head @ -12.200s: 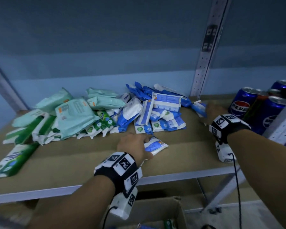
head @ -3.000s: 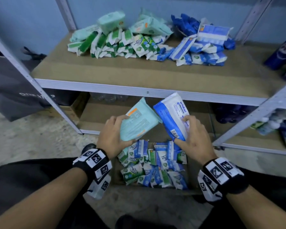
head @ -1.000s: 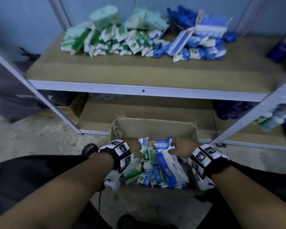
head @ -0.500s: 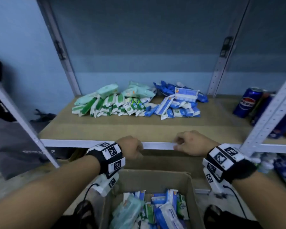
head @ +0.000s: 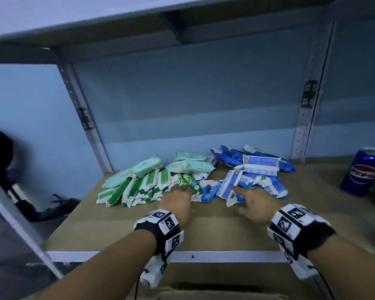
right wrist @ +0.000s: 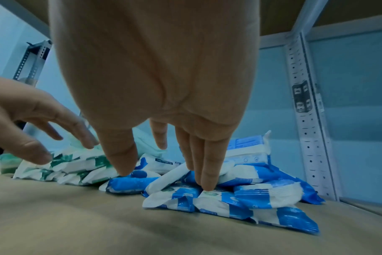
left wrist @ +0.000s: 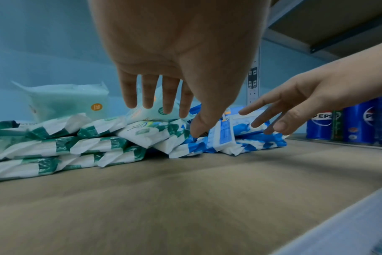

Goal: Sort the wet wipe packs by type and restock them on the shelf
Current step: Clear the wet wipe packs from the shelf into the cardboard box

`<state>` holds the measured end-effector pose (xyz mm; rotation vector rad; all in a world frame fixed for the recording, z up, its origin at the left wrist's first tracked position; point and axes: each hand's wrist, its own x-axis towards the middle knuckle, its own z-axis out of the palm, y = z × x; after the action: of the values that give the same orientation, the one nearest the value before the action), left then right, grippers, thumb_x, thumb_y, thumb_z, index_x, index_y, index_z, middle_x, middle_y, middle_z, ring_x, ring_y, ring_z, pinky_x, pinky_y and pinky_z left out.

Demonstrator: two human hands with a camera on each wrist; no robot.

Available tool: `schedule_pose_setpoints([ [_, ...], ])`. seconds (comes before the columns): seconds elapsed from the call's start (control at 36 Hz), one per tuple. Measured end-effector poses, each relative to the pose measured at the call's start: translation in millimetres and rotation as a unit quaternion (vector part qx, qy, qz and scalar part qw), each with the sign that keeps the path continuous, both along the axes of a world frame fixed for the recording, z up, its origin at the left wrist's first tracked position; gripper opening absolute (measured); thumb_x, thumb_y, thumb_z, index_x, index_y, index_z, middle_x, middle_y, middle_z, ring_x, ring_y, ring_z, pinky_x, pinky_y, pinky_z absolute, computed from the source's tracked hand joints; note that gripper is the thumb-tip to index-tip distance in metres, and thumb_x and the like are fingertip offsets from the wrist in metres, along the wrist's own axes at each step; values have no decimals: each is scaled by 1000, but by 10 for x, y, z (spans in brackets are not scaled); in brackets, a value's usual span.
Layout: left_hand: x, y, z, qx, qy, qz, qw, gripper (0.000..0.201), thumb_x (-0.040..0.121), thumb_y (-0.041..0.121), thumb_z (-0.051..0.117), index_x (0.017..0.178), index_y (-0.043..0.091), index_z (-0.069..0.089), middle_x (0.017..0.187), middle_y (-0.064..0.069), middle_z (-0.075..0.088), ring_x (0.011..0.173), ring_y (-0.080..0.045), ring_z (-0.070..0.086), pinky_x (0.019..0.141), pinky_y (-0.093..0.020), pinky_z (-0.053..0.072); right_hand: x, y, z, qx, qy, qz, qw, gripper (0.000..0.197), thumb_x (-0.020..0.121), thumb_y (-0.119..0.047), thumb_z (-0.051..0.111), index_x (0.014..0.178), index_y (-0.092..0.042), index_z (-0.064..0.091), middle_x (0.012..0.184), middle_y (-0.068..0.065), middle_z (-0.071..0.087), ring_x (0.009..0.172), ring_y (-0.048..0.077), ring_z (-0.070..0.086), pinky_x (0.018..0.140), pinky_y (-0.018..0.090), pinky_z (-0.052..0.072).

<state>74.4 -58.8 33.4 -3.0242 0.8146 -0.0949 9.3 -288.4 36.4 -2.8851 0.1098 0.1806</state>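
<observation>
Both hands out over the shelf (head: 121,226), empty, fingers straight and spread. Left hand (head: 178,202) at the near edge of the green packs (head: 136,189), fingertips over the packs where green meets blue; contact there not clear from the wrist views. Right hand (head: 252,202) at the near edge of the blue packs (head: 260,176), its fingertips (right wrist: 207,182) down on the front pack. Two heaps side by side at the back of the shelf, green to the left, blue to the right, touching in the middle. Front packs lying mostly with their long axis toward the hands. Each hand nearer its own colour; likely next, a tidying of the seam. Soda cans (head: 362,172) well to the right.
</observation>
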Motion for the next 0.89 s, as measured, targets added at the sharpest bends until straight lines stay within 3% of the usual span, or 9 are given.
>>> schedule_pose_setpoints([
  [0.11, 245, -53, -94, 21, 13, 12, 1000, 60, 90, 32, 57, 146, 20, 38, 158, -8, 26, 144, -28, 24, 112, -43, 33, 257, 51, -154, -19, 49, 10, 999, 74, 94, -36, 51, 157, -32, 12, 149, 10, 44, 130, 28, 46, 100, 32, 45],
  [0.25, 553, -149, -227, 25, 81, 49, 995, 80, 94, 33, 55, 155, 33, 4, 164, -4, -1, 150, -33, 8, 115, -47, 29, 522, 64, -307, -28, 67, 13, 997, 76, 96, -38, 50, 158, -26, 7, 154, 10, 36, 136, 27, 41, 109, 33, 39],
  [0.31, 646, -199, -292, 44, 75, 58, 995, 78, 96, 39, 54, 155, 37, 4, 164, -1, -4, 149, -33, 7, 114, -47, 30, 596, 84, -341, -46, 85, 11, 995, 78, 96, -38, 50, 158, -27, 4, 157, 11, 29, 138, 30, 37, 111, 34, 37],
  [0.39, 718, -259, -335, 65, 56, 69, 994, 66, 96, 36, 56, 152, 37, 20, 162, -2, 7, 144, -35, 21, 107, -49, 39, 659, 103, -339, -78, 103, 13, 992, 74, 98, -37, 47, 158, -27, 5, 157, 13, 28, 138, 31, 37, 110, 38, 40],
  [0.5, 691, -313, -291, 98, 11, 68, 993, 48, 98, 26, 53, 143, 29, 38, 149, -7, 32, 125, -35, 45, 86, -46, 49, 637, 75, -288, -93, 103, 27, 990, 66, 100, -38, 41, 158, -27, 12, 159, 9, 28, 143, 30, 30, 113, 41, 36],
  [0.58, 655, -313, -287, 132, 3, 70, 989, 49, 97, 12, 49, 143, 23, 37, 148, -8, 33, 121, -36, 48, 77, -43, 47, 569, 43, -316, -90, 84, 37, 992, 64, 100, -41, 40, 157, -27, 15, 161, 6, 24, 145, 28, 27, 115, 37, 31],
  [0.69, 539, -220, -171, 150, 11, 59, 987, 48, 100, 14, 44, 147, 22, 34, 144, -11, 36, 120, -35, 49, 79, -41, 45, 404, 50, -321, -78, 74, 39, 993, 61, 101, -44, 39, 156, -29, 19, 161, 4, 24, 146, 29, 22, 116, 32, 26],
  [0.81, 355, -10, -172, 138, -27, 3, 990, 40, 101, 17, 39, 141, 21, 41, 133, -12, 49, 102, -33, 59, 67, -36, 40, 251, 74, -317, -53, 58, 26, 997, 61, 95, -49, 46, 153, -39, 28, 152, 3, 42, 135, 25, 42, 106, 32, 41],
  [0.89, 207, 123, -166, 128, -34, -21, 991, 37, 100, 23, 40, 137, 24, 43, 132, -8, 54, 95, -32, 62, 67, -37, 46, 95, 115, -277, -43, 52, 23, 997, 58, 92, -49, 48, 148, -45, 35, 120, 2, 62, 111, 19, 57, 88, 29, 48],
])
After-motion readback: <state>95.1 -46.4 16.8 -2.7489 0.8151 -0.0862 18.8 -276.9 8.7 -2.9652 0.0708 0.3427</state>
